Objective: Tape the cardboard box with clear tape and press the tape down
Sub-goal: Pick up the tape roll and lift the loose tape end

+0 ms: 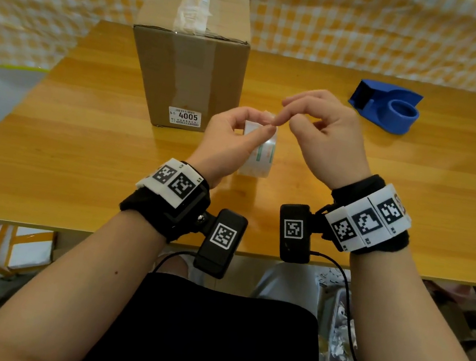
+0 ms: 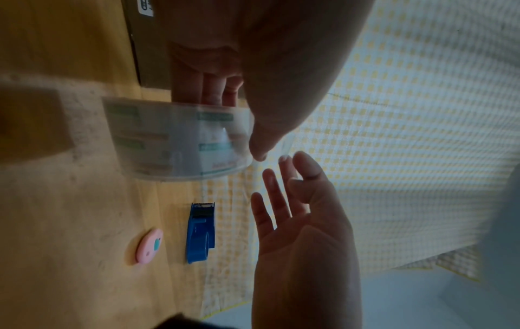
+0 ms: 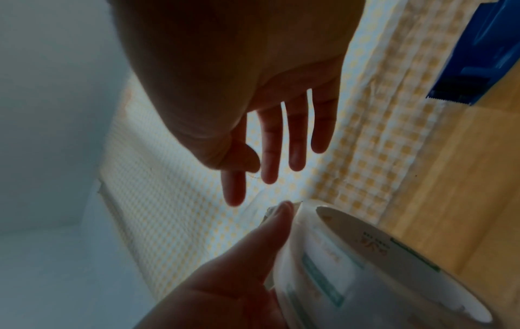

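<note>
While both wrist views are dim and backlit, the head view is clear enough to place things. In the left wrist view the roll of clear tape [image 2: 180,142] is blurred and the print on its core cannot be read; the cardboard box [image 2: 146,44] is cut off at the top edge there, with only a corner of its label showing. The free end of the tape is too clear and thin to trace in any view, so whether the right hand has hold of it cannot be told.

The left hand [image 1: 230,139] grips the roll [image 1: 261,153] above the wooden table [image 1: 86,114], thumb pressed on its outer face and fingers curled through the core. The right hand [image 1: 327,132] sits just beside it, fingers loosely extended, forefinger tip meeting the left thumb at the top of the roll.

The box [image 1: 192,53] stands upright on the table just behind the left hand, old tape across its top flaps. A blue tape dispenser [image 1: 386,108] lies to the right, well apart from the roll, and a small pink object [image 2: 149,246] lies near it.
</note>
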